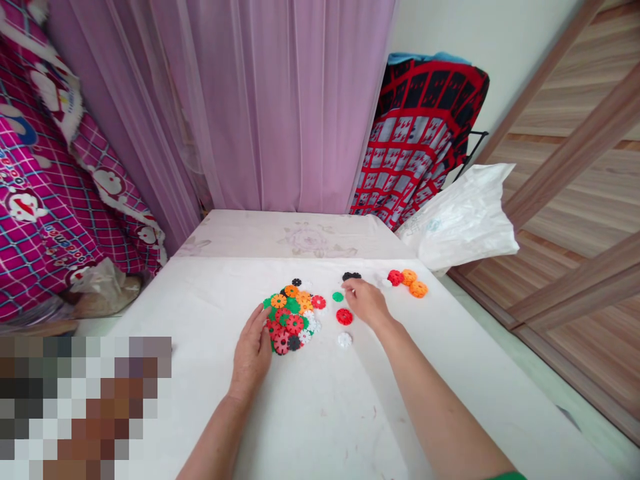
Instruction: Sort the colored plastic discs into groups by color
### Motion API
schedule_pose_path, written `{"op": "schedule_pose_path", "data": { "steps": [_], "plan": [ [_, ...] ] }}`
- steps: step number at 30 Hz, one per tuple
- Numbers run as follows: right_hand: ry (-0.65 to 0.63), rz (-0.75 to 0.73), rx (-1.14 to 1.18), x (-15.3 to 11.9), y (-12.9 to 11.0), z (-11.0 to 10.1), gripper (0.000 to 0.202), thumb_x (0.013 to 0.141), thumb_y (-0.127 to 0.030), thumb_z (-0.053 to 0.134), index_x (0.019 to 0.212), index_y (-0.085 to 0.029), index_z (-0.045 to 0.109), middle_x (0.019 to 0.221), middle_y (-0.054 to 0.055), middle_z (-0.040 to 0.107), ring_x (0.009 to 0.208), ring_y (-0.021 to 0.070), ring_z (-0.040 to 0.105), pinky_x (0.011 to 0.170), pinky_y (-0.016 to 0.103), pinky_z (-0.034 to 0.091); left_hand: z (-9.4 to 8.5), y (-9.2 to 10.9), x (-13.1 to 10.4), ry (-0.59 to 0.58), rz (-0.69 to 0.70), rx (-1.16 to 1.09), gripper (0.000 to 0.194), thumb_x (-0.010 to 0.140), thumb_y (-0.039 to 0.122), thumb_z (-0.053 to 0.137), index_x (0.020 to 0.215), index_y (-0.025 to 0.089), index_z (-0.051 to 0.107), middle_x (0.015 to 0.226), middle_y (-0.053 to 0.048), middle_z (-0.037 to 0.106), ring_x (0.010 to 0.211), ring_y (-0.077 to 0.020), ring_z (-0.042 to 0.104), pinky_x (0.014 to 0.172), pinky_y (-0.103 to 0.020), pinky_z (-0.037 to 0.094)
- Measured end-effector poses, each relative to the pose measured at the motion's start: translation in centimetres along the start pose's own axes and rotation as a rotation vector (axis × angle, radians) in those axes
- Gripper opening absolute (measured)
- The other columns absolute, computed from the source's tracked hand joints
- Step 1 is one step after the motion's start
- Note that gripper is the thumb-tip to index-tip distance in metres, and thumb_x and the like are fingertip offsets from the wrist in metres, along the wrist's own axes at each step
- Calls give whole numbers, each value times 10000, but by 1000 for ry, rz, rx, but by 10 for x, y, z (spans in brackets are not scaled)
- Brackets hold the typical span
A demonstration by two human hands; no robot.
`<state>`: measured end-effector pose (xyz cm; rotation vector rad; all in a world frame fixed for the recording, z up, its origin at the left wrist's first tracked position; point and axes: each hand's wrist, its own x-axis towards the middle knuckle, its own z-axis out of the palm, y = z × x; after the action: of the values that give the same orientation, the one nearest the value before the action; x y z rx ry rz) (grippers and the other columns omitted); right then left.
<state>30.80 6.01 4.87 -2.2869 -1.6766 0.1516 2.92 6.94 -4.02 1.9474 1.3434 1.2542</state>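
Observation:
A pile of plastic snowflake discs (295, 324) in red, green, orange, white and black lies on the white tabletop. My left hand (253, 351) rests along the pile's left side, fingers stretched out and touching its edge. Farther right, my right hand (367, 304) has its fingers bent together beside black snowflake discs (351, 276); what is between the fingertips is hidden. Just left of that hand are a green disc (338, 297) and a red disc (345, 317). A white disc (345, 340) lies nearer to me.
Toward the right edge sit orange discs (418, 289), a red disc (395, 277) and a white disc (387, 283). A white plastic bag (465, 217) stands at the back right corner. Purple curtains (295, 100) hang behind the table (320, 413); a wooden wardrobe (580, 220) is at right.

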Motion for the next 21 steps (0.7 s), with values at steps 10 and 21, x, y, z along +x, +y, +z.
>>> {"op": "schedule_pose_path", "data": {
  "steps": [10, 21],
  "plan": [
    [23, -347, 200, -84, -51, 49, 162, 835, -177, 580, 927, -245, 695, 954, 15, 715, 933, 189, 605, 819, 284, 439, 0, 1, 3, 35, -117, -161, 391, 893, 225, 457, 1259, 255, 594, 1436, -63, 538, 1331, -202, 493, 1130, -430, 392],
    [28, -353, 138, -83, -62, 52, 137, 853, -201, 598, 952, -239, 684, 977, 23, 715, 954, 196, 583, 822, 290, 437, 4, -2, 3, 0, -75, -143, 411, 886, 297, 499, 1288, 248, 572, 1437, -82, 530, 1325, -212, 495, 1115, -441, 409]
  ]
}}
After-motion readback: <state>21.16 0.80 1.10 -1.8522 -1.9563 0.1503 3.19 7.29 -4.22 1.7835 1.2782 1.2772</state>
